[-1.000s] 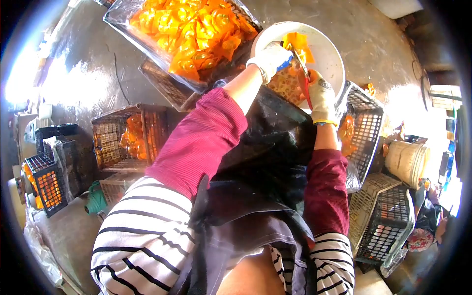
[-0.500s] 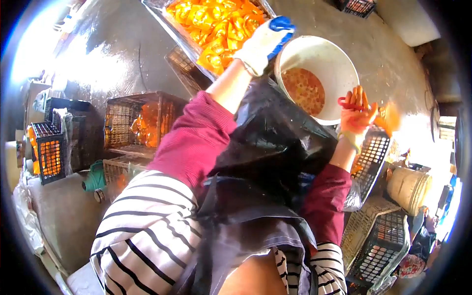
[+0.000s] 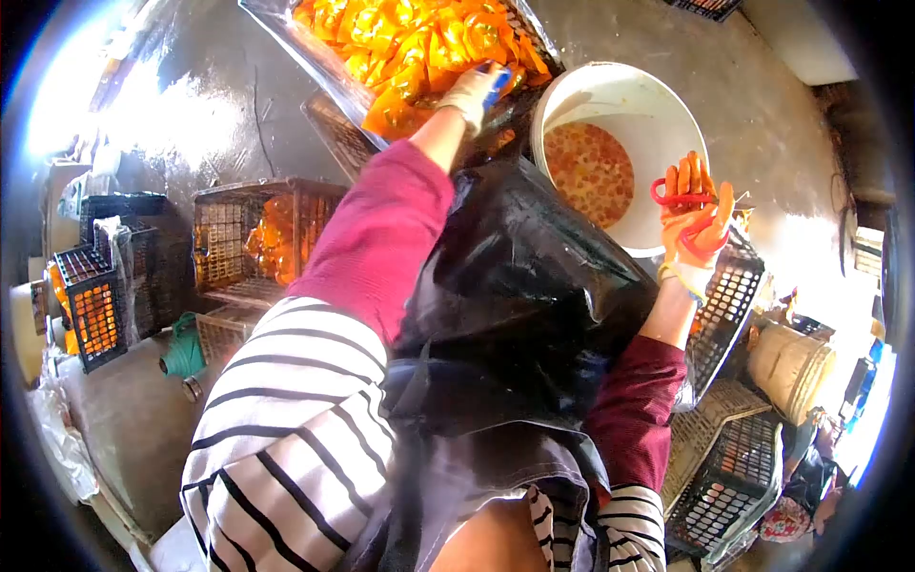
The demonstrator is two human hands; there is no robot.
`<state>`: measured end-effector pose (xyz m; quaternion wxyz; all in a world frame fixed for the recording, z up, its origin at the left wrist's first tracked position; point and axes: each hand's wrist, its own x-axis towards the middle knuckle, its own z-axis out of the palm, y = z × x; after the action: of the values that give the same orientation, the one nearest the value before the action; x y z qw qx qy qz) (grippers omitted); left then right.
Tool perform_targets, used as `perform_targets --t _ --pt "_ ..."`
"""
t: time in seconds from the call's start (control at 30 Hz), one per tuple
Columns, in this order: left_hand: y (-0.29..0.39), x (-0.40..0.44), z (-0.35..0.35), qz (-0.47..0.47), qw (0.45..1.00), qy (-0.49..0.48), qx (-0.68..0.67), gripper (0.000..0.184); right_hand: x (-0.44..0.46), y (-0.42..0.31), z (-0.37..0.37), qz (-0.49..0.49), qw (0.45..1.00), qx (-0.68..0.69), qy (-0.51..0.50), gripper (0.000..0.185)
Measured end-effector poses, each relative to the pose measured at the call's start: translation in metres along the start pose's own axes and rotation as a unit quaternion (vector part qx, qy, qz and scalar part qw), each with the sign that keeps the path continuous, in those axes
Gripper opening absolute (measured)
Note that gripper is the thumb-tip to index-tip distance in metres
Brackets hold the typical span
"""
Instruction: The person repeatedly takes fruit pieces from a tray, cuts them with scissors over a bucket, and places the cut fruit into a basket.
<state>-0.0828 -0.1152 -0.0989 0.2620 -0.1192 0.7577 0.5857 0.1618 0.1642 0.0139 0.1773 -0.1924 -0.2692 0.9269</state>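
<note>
My left hand (image 3: pixel 474 93), in a white glove with blue coating, reaches into a plastic-lined crate (image 3: pixel 319 71) heaped with orange peppers (image 3: pixel 410 52). It touches the peppers at the near edge; its fingertips are partly hidden, so its grip is unclear. My right hand (image 3: pixel 694 214), in an orange-coated glove, is palm up by the bucket's right rim. A red loop handle (image 3: pixel 679 197) rings its fingers, part of a small tool I cannot fully make out. Between my hands stands a white bucket (image 3: pixel 662 114) with orange-red bits in the bottom (image 3: pixel 589 172).
A black crate (image 3: pixel 729 296) holding orange pieces stands below my right hand. At left, a brown crate (image 3: pixel 214 243) lies on its side with orange pieces inside, near a black crate (image 3: pixel 91 305). More crates (image 3: pixel 729 477) and a tan bucket (image 3: pixel 791 372) are at right.
My left hand has moved from beside the bucket rim down and left onto the peppers. The blurred orange piece beside my right hand is gone from there; that hand has stayed nearly in place.
</note>
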Motion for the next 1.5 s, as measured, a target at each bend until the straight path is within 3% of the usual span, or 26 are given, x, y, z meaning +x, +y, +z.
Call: perform_targets --t 0.1,0.13,0.2,0.23,0.27,0.3,0.33,0.4,0.43,0.5,0.53,0.57,0.6,0.7,0.8,0.9,0.93,1.03,1.1,1.17,1.2,1.27,1.33,1.4,1.47,1.5 --pt "0.003 -0.021 -0.027 0.048 0.905 -0.093 -0.411 0.042 0.000 0.004 0.003 -0.017 0.999 -0.036 -0.014 0.053" --pt "0.009 -0.047 -0.030 0.136 0.913 -0.063 -0.381 0.044 -0.001 0.007 0.003 -0.013 0.999 -0.049 -0.008 0.052" --pt "0.010 -0.041 -0.042 0.283 0.933 -0.118 -0.190 0.050 -0.001 0.010 0.002 -0.012 0.997 -0.077 -0.001 0.050" --pt "0.016 -0.049 -0.041 0.390 0.918 -0.048 0.052 0.048 -0.002 0.013 0.000 -0.016 0.996 -0.090 -0.008 0.049" --pt "0.022 -0.057 -0.041 0.471 0.836 0.070 0.272 0.047 -0.003 0.018 -0.005 -0.022 0.994 -0.103 -0.014 0.047" --pt "0.031 -0.067 -0.034 0.500 0.807 0.088 0.303 0.044 0.001 0.022 -0.012 -0.015 0.992 -0.127 -0.018 0.048" --pt "0.043 -0.076 -0.023 0.467 0.856 0.024 0.220 0.041 0.003 0.026 -0.014 -0.007 0.988 -0.151 -0.021 0.050" --pt "0.070 -0.097 0.005 0.243 0.949 -0.154 -0.129 0.035 -0.005 0.032 -0.019 -0.061 0.948 -0.297 -0.095 0.047" --pt "0.084 -0.109 0.031 0.111 0.885 -0.247 -0.379 0.031 0.000 0.034 -0.025 -0.018 0.941 -0.324 -0.096 0.045" --pt "0.097 -0.132 0.063 0.105 0.890 -0.248 -0.368 0.029 -0.002 0.045 -0.021 0.032 0.962 -0.267 -0.053 0.043" --pt "0.099 -0.132 0.078 0.150 0.909 -0.214 -0.324 0.030 -0.009 0.053 -0.009 0.031 0.984 -0.178 -0.008 0.041" --pt "0.096 -0.135 0.094 0.176 0.904 -0.211 -0.327 0.032 -0.007 0.046 -0.025 0.088 0.976 -0.174 -0.100 0.042" --pt "0.078 -0.105 0.113 0.298 0.899 -0.187 -0.261 0.033 -0.012 0.044 -0.015 0.087 0.971 -0.215 -0.060 0.043" --pt "0.054 -0.080 0.119 0.326 0.940 -0.082 -0.058 0.032 -0.023 0.037 -0.006 0.085 0.958 -0.274 -0.011 0.043" --pt "0.080 -0.093 0.097 0.324 0.944 0.044 -0.051 0.026 -0.015 0.033 -0.018 0.071 0.965 -0.252 0.026 0.043" --pt "0.121 -0.084 0.086 0.449 0.873 0.165 -0.093 0.017 -0.012 0.035 -0.018 0.040 0.977 -0.207 0.011 0.031" --pt "0.134 -0.105 0.082 0.436 0.888 0.145 -0.036 0.016 -0.012 0.034 -0.014 0.032 0.976 -0.216 0.007 0.031" --pt "0.099 -0.070 0.093 0.412 0.831 0.167 0.335 0.025 -0.014 0.029 0.000 0.045 0.969 -0.239 0.033 0.034" --pt "0.057 -0.048 0.106 0.512 0.687 0.143 0.496 0.037 -0.023 0.021 0.005 0.070 0.961 -0.262 0.046 0.037" --pt "0.076 -0.048 0.099 0.355 0.861 0.073 0.358 0.035 -0.018 0.029 -0.009 0.054 0.975 -0.215 0.016 0.037" --pt "0.077 -0.032 0.096 0.356 0.885 0.099 0.284 0.038 -0.021 0.033 -0.007 0.046 0.977 -0.209 0.003 0.036" --pt "0.085 -0.014 0.088 0.239 0.971 0.010 -0.015 0.035 -0.013 0.036 0.006 0.032 0.970 -0.239 -0.033 0.036" --pt "0.079 -0.013 0.080 0.256 0.952 -0.104 -0.132 0.037 -0.020 0.037 0.014 0.047 0.945 -0.320 -0.052 0.038" --pt "0.067 0.009 0.082 0.375 0.892 -0.214 -0.135 0.040 -0.022 0.040 0.019 0.094 0.941 -0.322 -0.055 0.034" --pt "0.090 -0.078 0.091 0.399 0.877 -0.215 -0.161 0.041 -0.013 0.054 0.004 0.084 0.940 -0.317 -0.091 0.030" --pt "0.090 -0.090 0.099 0.336 0.877 -0.246 -0.240 0.044 -0.005 0.066 -0.011 0.078 0.940 -0.316 -0.106 0.028"
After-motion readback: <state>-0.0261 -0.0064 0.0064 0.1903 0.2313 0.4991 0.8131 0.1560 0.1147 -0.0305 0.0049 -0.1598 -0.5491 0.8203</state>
